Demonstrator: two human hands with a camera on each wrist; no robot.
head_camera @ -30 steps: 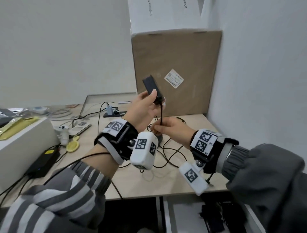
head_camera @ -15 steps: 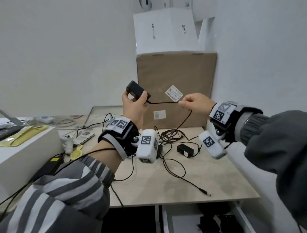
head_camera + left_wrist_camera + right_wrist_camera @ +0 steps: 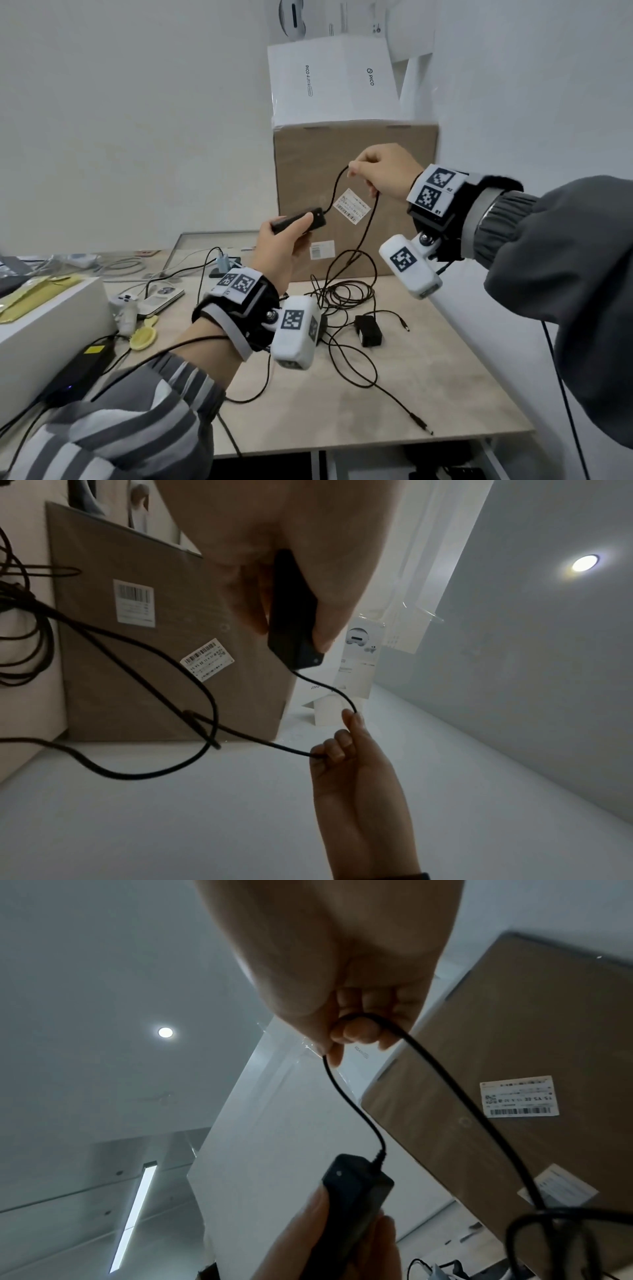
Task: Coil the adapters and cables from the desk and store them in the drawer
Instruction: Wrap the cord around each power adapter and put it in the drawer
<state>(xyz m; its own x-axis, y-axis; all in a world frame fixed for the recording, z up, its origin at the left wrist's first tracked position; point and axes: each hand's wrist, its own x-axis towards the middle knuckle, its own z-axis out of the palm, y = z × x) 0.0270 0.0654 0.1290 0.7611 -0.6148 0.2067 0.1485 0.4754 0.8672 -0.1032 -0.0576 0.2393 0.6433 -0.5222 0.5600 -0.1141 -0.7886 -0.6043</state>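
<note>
Left hand (image 3: 277,246) raised above the table (image 3: 428,387), fingers (image 3: 329,607) and thumb clamped around a black adapter (image 3: 298,224), body roughly level, cable end pointing right. Right hand (image 3: 383,171) higher and to the right, in front of the brown cardboard box (image 3: 394,144); fingers (image 3: 359,1034) curled, pinching the adapter's thin black cable (image 3: 337,185) a short way from the adapter. Short arc of cable between the two hands, slack, not taut. Rest of cable drops from the right hand down to a loose tangle of loops (image 3: 346,291) on the table near the foot of the box. One free barrel-plug lead (image 3: 419,420) trailing toward the near right table edge. Second small black adapter (image 3: 368,331) lying flat on the table, right of the left wrist, own plug tip (image 3: 404,324) just beside it. White box (image 3: 332,82) stacked on top of the brown one. Left side of table: white case (image 3: 44,329), black power brick (image 3: 82,366), yellow item (image 3: 144,337), white controller (image 3: 125,306), phone-like device (image 3: 161,298). Open drawer (image 3: 394,467) below the near table edge, dark items inside, too dim to identify.
</note>
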